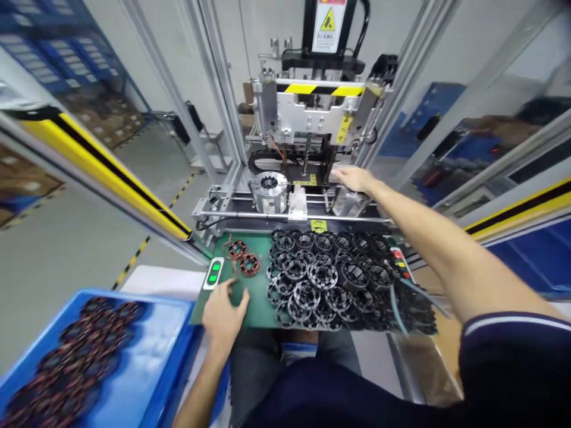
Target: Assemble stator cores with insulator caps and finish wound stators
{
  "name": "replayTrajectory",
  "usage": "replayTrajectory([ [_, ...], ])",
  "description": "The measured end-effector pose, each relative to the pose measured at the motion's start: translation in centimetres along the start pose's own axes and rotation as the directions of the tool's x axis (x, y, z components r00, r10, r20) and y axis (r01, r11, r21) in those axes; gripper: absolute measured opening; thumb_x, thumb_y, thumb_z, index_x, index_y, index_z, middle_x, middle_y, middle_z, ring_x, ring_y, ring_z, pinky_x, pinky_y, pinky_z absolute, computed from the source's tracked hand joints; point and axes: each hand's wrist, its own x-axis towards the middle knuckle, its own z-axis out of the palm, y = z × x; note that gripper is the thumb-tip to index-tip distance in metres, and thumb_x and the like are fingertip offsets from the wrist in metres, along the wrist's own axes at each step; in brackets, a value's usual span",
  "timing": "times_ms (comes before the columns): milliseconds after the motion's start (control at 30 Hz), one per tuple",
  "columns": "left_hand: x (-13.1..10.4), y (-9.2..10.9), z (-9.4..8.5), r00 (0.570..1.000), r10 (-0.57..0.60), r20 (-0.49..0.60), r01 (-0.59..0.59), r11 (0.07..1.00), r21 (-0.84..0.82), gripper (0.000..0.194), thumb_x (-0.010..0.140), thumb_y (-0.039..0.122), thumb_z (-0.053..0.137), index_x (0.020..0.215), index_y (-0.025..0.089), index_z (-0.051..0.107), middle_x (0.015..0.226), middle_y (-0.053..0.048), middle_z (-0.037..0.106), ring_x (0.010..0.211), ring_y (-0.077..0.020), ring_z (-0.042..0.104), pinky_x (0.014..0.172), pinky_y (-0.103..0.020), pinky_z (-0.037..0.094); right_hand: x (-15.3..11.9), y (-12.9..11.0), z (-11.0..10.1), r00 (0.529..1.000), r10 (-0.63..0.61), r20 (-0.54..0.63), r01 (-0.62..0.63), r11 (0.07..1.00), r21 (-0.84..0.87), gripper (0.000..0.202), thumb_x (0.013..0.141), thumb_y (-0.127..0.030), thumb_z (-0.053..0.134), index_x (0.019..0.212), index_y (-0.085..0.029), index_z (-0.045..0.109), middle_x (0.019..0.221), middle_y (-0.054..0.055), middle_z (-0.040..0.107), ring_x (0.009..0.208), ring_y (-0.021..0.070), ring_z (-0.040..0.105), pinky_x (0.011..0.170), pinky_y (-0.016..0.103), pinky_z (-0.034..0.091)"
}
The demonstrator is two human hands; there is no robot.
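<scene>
My left hand (224, 309) rests over the left part of the green work surface (259, 303), fingers apart and nothing between them. Just beyond its fingertips lie two copper-wound rings (250, 264). My right hand (353, 180) reaches to the right-hand metal fixture (349, 202) and lies over its top; whether it holds anything is hidden. A matching round fixture (270, 191) stands at the left with a black ring in its centre. Many black and silver rings (323, 274) are stacked in rows over the middle and right of the green surface.
A machine head (312, 113) with yellow-black stripes hangs above the fixtures. Metal rods (285, 214) run across in front. At lower left, a blue tray (147, 356) holds copper-wound rings. A green button panel (214, 273) and a hose (397, 312) flank the rings.
</scene>
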Motion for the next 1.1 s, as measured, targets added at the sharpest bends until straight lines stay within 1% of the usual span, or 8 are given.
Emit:
replayTrajectory([
  [200, 3.1, 2.0, 2.9, 0.989, -0.083, 0.125, 0.088, 0.996, -0.031, 0.080, 0.092, 0.055, 0.099, 0.156, 0.015, 0.071, 0.145, -0.022, 0.076, 0.143, -0.0445, 0.073, 0.124, -0.058, 0.060, -5.3, -1.5, -3.1, 0.970, -0.191, -0.153, 0.198, 0.980, 0.027, 0.053, 0.123, -0.058, 0.057, 0.151, -0.021, 0.082, 0.160, 0.017, 0.080, 0.158, 0.0391, 0.069, 0.142, 0.070, 0.048],
  [300, 4.2, 2.7, 3.8, 0.983, -0.131, 0.130, 0.143, 0.986, -0.088, 0.069, 0.097, 0.057, 0.098, 0.149, 0.017, 0.076, 0.155, -0.020, 0.072, 0.151, -0.0433, 0.068, 0.133, -0.067, 0.054, -13.3, -1.2, -5.8, 0.937, -0.240, -0.252, 0.266, 0.961, 0.072, 0.063, 0.121, -0.064, 0.046, 0.158, -0.028, 0.083, 0.164, 0.016, 0.080, 0.158, 0.0416, 0.070, 0.143, 0.066, 0.047],
  [433, 4.6, 2.5, 3.4, 0.982, -0.140, 0.124, 0.170, 0.947, -0.274, 0.050, 0.108, 0.052, 0.089, 0.144, 0.019, 0.078, 0.160, -0.015, 0.073, 0.153, -0.0382, 0.067, 0.134, -0.068, 0.056, -26.2, 2.5, -7.2, 0.930, -0.119, -0.348, 0.196, 0.961, 0.193, 0.057, 0.120, -0.072, 0.044, 0.151, -0.050, 0.086, 0.156, 0.011, 0.085, 0.151, 0.0437, 0.077, 0.132, 0.064, 0.056],
  [533, 3.8, 2.0, 1.5, 0.984, -0.093, 0.154, 0.161, 0.839, -0.520, 0.047, 0.113, 0.057, 0.083, 0.137, 0.017, 0.078, 0.136, -0.012, 0.080, 0.123, -0.0291, 0.079, 0.113, -0.054, 0.069, -34.1, 7.5, -4.8, 0.940, 0.076, -0.333, 0.027, 0.955, 0.294, 0.045, 0.122, -0.074, 0.050, 0.144, -0.054, 0.084, 0.139, 0.014, 0.089, 0.131, 0.0367, 0.085, 0.119, 0.058, 0.065],
  [633, 2.1, 2.0, -1.6, 0.988, -0.040, 0.152, 0.144, 0.624, -0.768, 0.061, 0.108, 0.077, 0.076, 0.131, 0.020, 0.075, 0.109, -0.007, 0.079, 0.089, -0.0205, 0.074, 0.083, -0.038, 0.066, -39.5, 11.9, 0.0, 0.919, 0.271, -0.287, -0.181, 0.936, 0.302, 0.045, 0.119, -0.066, 0.072, 0.144, -0.029, 0.081, 0.138, 0.012, 0.084, 0.122, 0.0291, 0.082, 0.110, 0.054, 0.072],
  [833, -4.2, 2.7, -8.5, 0.989, 0.009, 0.146, 0.141, 0.217, -0.966, 0.058, 0.074, 0.068, 0.099, 0.114, 0.033, 0.077, 0.111, -0.002, 0.085, 0.078, -0.0171, 0.069, 0.076, -0.033, 0.063, -43.2, 15.1, 8.1, 0.910, 0.380, -0.167, -0.344, 0.916, 0.208, 0.036, 0.119, -0.054, 0.078, 0.144, -0.029, 0.081, 0.154, 0.013, 0.078, 0.131, 0.0280, 0.078, 0.112, 0.051, 0.074],
  [967, -11.1, 3.2, -9.1, 0.951, 0.089, 0.295, 0.272, 0.206, -0.940, 0.068, 0.076, 0.053, 0.109, 0.134, 0.036, 0.078, 0.101, 0.000, 0.080, 0.064, -0.0133, 0.063, 0.068, -0.031, 0.064, -43.7, 15.0, 9.8, 0.924, 0.349, -0.157, -0.322, 0.931, 0.173, 0.036, 0.119, -0.054, 0.078, 0.146, -0.030, 0.080, 0.156, 0.013, 0.077, 0.133, 0.0287, 0.078, 0.113, 0.051, 0.073],
  [1100, -17.5, 4.2, -5.9, 0.872, 0.212, 0.442, 0.376, 0.289, -0.880, 0.063, 0.090, 0.060, 0.104, 0.142, 0.043, 0.072, 0.106, 0.000, 0.079, 0.058, -0.0107, 0.060, 0.068, -0.033, 0.067, -44.2, 15.2, 10.1, 0.923, 0.341, -0.177, -0.322, 0.938, 0.130, 0.036, 0.119, -0.051, 0.079, 0.146, -0.028, 0.080, 0.157, 0.013, 0.077, 0.135, 0.0288, 0.078, 0.116, 0.052, 0.072],
])
